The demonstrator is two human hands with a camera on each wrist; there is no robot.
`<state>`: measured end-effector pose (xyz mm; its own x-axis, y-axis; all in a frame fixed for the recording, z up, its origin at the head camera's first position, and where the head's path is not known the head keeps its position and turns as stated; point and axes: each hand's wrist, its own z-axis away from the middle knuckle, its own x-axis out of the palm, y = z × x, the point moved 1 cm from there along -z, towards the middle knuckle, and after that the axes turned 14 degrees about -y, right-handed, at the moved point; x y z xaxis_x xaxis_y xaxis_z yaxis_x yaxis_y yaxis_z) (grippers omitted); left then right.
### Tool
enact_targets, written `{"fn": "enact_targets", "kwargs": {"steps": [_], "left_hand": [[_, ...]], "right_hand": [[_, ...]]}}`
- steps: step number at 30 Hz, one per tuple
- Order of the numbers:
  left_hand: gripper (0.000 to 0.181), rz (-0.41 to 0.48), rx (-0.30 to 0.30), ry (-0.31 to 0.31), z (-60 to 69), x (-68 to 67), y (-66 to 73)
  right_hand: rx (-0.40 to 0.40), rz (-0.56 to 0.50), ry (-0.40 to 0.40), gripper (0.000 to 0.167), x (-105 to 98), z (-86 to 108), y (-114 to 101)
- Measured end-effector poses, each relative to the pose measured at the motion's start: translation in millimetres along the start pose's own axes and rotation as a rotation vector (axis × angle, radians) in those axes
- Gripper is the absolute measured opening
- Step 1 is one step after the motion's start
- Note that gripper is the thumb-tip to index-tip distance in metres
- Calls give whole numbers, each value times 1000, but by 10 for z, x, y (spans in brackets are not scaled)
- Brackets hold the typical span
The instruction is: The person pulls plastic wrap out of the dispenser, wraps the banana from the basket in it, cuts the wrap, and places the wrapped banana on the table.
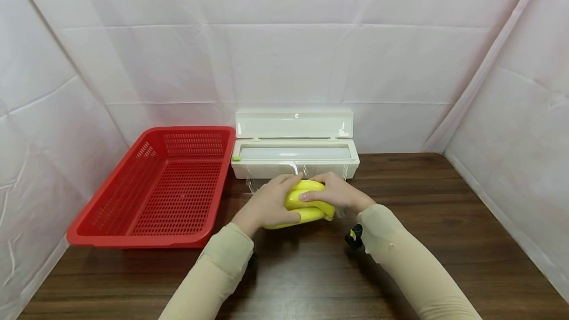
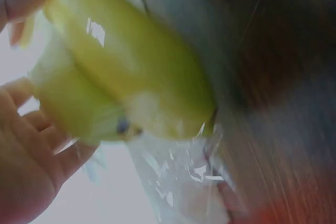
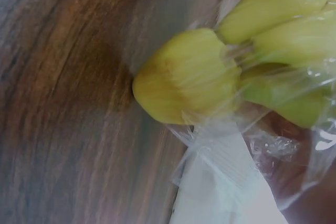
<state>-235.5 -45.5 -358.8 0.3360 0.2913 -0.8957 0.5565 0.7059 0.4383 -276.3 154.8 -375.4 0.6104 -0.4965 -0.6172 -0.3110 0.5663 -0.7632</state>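
"In the head view, how do the bananas (image 1: 293, 202) look?"

"A bunch, glossy and bright yellow, between both hands at the middle of the wood-grained surface (image 1: 302, 280). Just past it, at 12 o'clock, is a smooth white box (image 1: 295, 169), lid up, a pale roll inside. Wrinkled clear film (image 1: 251, 180) shows at its front. At 10 o'clock sits a red plastic basket (image 1: 218, 186) with slotted walls."

"And the hands?"

"The left hand (image 1: 272, 203) comes in from 7 o'clock, its fingers partly spread and curved over the bunch. The right hand (image 1: 342, 193) comes from 5 o'clock, thumb on top, gripping the other end. Both cream sleeves (image 1: 413, 256) are pushed back from the wrists."

"Left wrist view?"

"Blurred. The bananas look greener, with one dark tip. The left hand's fingers are bent against them from 9 o'clock, parted no wider than the bunch. Crinkled film shines at 6 o'clock."

"Right wrist?"

"The blunt, joined stem end points towards 9 o'clock, with sheer, creased film over and below it. I cannot tell from here how the right hand's fingers lie."
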Motion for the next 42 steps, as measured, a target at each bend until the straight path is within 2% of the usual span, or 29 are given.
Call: {"fn": "enact_targets", "kwargs": {"steps": [3,6,9,11,15,18,23,28,33,39,42], "left_hand": [[103,-222,-23,51,22,74,93],[113,-396,-93,60,8,148,141],[113,-497,-143,69,-8,199,157],[109,-527,-140,99,-19,214,158],[104,-531,-90,153,-34,201,147],[101,-523,-57,165,-43,174,140],[97,-522,-32,144,-73,129,134],[97,-521,-42,115,-109,100,120],[99,-504,-64,88,-143,71,100],[99,-469,-73,57,-161,59,79],[99,-451,-75,48,-173,68,57]], "right_hand": [[6,2,-18,34,-18,-14,8],[22,-3,-38,36,-30,-25,16],[38,-13,-51,37,-44,-30,17],[51,-22,-52,38,-54,-35,24],[71,-27,-33,39,-75,-61,57],[81,-30,-26,41,-78,-77,93],[100,-45,3,43,-60,-63,121],[142,-52,98,54,-40,-37,118],[138,55,188,55,4,5,54],[47,233,253,68,108,81,-36],[6,332,260,72,151,152,-97]]}}
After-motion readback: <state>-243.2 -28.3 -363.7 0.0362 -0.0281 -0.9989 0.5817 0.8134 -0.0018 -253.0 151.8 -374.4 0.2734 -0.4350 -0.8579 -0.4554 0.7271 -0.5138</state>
